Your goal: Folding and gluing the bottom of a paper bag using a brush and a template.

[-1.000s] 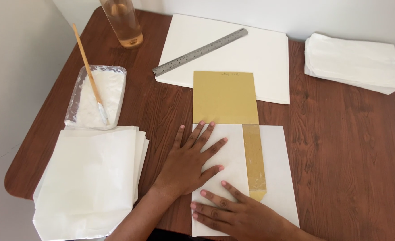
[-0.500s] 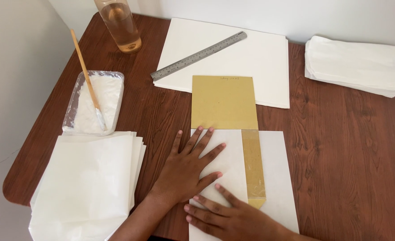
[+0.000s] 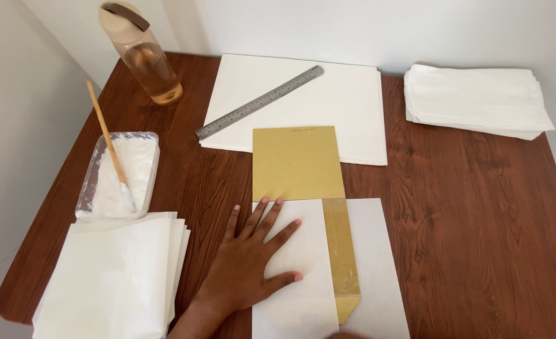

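The white sheet of paper (image 3: 303,263), folded over a long gold cardboard template (image 3: 298,164), lay at the near edge of the brown wooden table (image 3: 466,226), its left flap turned in so that a narrow gold strip of the template showed down the middle between the two white flaps. The left hand (image 3: 253,263) lay flat on that left flap with fingers spread wide and the palm down, holding nothing, only pressing the paper; pressing such a fold well would probably call for even weight from the palm and a stroke along the edge beside the gold strip, so the crease stayed straight against the template. The right hand was barely visible (only a sliver at the bottom edge of the view), so I could not tell its state. Left of the folded sheet sat a stack of white paper bags (image 3: 111,276), and beyond that a clear plastic tray of white paste (image 3: 119,176) with a wooden-handled brush (image 3: 109,147) resting in it. Behind the sheet lay a pile of large white sheets (image 3: 328,107) bearing a steel ruler (image 3: 259,102), with a clear bottle of amber liquid (image 3: 143,53) to its left and another white stack (image 3: 476,100) to its right.
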